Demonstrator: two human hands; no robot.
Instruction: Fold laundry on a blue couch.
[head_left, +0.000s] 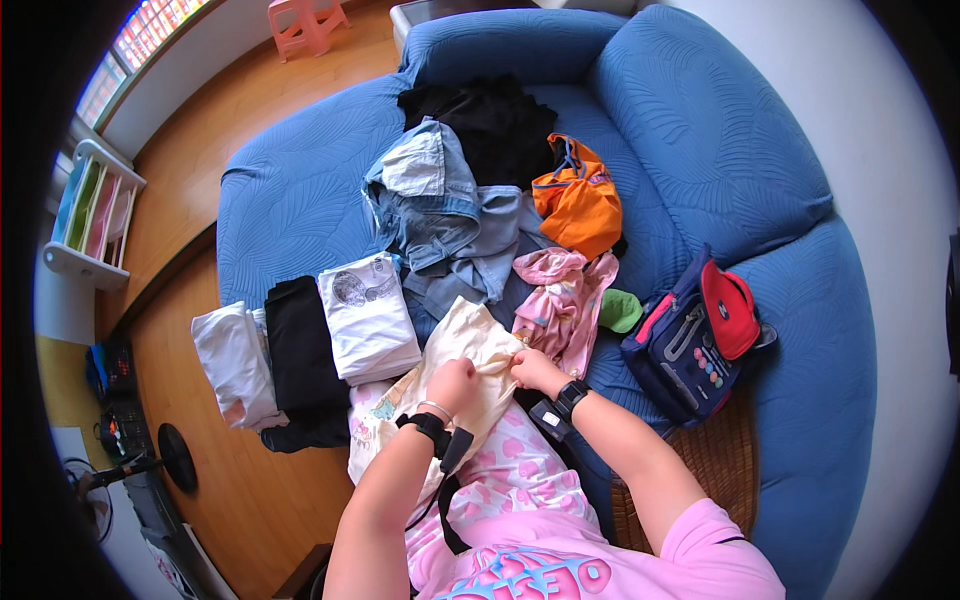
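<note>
A cream cotton garment (469, 337) with a printed figure lies loosely across my lap. My left hand (452, 388) is curled on its middle, the fingertips partly hidden by the hand itself. At the garment's right edge, my right hand (535, 373) pinches the fabric between thumb and fingers. Just beyond the right hand lies a crumpled pink printed garment (555, 300). To the left of the cream cloth sit a folded white stack with a dark print (371, 319), folded black clothing (304, 352) and a folded white garment (232, 364).
Denim clothes (442, 217), a black cloth heap (480, 124) and an orange garment (577, 199) lie farther back on the blue-covered sofa (292, 180). On the right are a green cloth item (620, 310) and a navy-and-red backpack (686, 352). A pedestal fan (176, 457) stands at lower left.
</note>
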